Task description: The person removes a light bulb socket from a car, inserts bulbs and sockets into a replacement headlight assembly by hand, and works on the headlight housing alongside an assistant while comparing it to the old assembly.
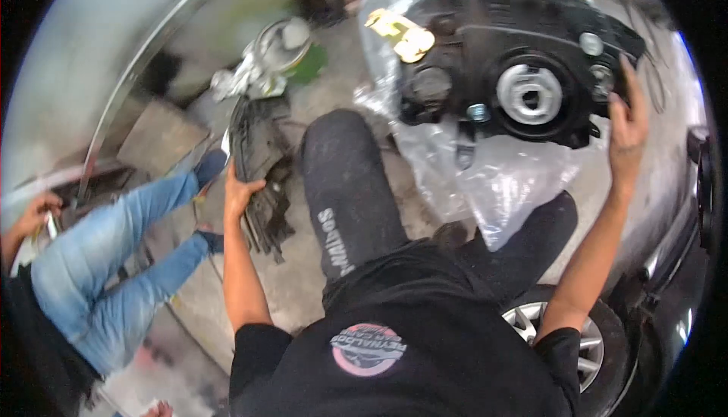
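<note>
At the upper right, a black headlight housing (485,45) lies back side up on clear plastic wrap (516,182). A round silver fitting (529,94) and a yellow label (402,34) show on it. My right hand (629,117) rests at the housing's right edge, its thumb and fingers apart. Left of my knee, my left hand (241,189) is at a dark, long, blurred part (262,152). The thumb is spread to the right, and the remaining fingers are mostly hidden behind the part's left side.
A co-worker in jeans (114,242) sits at the left, one hand (42,208) raised. A flat brown piece (163,136) and a round container (284,42) lie at the upper left. A wheel (591,341) stands at the lower right beside a dark car body.
</note>
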The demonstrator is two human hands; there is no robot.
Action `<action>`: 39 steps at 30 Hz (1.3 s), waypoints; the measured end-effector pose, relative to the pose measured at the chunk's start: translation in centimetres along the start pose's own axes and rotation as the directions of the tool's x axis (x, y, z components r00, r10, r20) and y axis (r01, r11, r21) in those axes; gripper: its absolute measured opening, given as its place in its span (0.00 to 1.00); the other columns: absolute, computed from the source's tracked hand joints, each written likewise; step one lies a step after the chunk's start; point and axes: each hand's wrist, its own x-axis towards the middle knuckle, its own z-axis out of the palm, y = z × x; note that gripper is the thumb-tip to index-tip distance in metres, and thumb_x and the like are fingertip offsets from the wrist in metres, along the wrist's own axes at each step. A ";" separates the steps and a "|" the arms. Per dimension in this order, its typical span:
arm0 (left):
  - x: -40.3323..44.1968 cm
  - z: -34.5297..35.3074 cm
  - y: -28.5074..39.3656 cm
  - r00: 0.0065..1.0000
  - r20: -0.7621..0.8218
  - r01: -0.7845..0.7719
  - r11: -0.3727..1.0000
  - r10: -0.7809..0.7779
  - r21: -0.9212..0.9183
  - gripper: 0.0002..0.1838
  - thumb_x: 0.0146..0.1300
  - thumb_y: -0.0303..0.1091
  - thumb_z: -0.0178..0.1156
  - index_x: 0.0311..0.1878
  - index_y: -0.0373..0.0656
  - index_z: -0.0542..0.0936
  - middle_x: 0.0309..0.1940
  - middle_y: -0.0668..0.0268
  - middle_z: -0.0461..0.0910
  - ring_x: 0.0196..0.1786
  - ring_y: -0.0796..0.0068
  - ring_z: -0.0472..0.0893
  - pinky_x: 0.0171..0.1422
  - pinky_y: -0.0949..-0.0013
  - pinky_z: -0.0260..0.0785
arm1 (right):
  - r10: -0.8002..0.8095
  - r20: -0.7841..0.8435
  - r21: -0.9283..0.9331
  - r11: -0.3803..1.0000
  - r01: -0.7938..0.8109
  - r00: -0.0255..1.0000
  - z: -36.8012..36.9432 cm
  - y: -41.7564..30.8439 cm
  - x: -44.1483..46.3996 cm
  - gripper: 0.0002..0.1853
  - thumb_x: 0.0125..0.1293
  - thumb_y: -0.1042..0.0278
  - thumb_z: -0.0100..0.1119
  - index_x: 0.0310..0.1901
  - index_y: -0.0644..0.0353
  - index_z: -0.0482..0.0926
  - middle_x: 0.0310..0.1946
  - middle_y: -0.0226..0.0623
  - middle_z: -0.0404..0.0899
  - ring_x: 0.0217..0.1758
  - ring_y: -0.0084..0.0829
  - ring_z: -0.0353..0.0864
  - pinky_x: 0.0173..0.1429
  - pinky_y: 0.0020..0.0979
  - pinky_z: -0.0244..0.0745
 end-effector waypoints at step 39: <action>-1.0 -1.6 0.4 0.997 -0.042 0.054 0.958 -0.069 -0.282 0.50 0.49 0.29 0.74 0.80 0.32 0.68 0.61 0.54 0.85 0.57 0.66 0.85 0.64 0.68 0.76 | 0.298 0.081 -0.599 0.778 -0.193 0.951 1.6 6.3 1.0 0.40 0.76 0.43 0.62 0.73 0.74 0.73 0.70 0.69 0.74 0.78 0.64 0.68 0.81 0.58 0.60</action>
